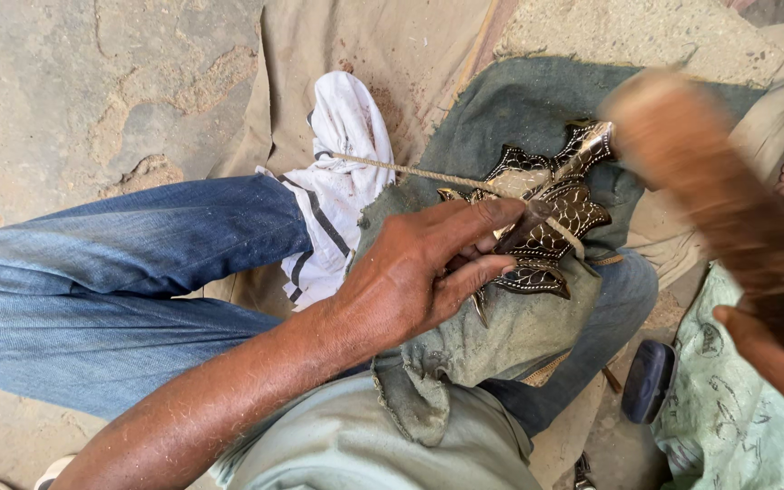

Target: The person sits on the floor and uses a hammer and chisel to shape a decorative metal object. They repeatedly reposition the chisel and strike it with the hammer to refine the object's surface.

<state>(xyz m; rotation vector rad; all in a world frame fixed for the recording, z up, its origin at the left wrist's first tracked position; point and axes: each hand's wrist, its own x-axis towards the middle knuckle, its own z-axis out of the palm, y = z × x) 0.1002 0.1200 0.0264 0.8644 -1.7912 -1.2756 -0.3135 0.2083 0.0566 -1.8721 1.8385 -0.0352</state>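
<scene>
Ornate metal piece (551, 213), dark with brass-coloured leaf-shaped lobes, lies on a grey-green cloth (501, 336) draped over the person's knee. Its long axis runs diagonally, from lower left near the fingers up to a tip at upper right. No containers in view.

Left hand (419, 272): fingers closed around a short dark punch-like tool (524, 231), tip set on the metal piece near its middle; the hand's heel rests on the cloth.

Right hand (755, 331): only part shows at the frame's right edge, gripping a wooden mallet (700, 172) that is motion-blurred and sits above and to the right of the metal piece.

A thin cord (410, 171) crosses left of the piece, over a white striped rag (342, 172). Blue jeans (120, 272) cover the legs. A dark rounded object (648, 381) lies below and to the right of the piece.
</scene>
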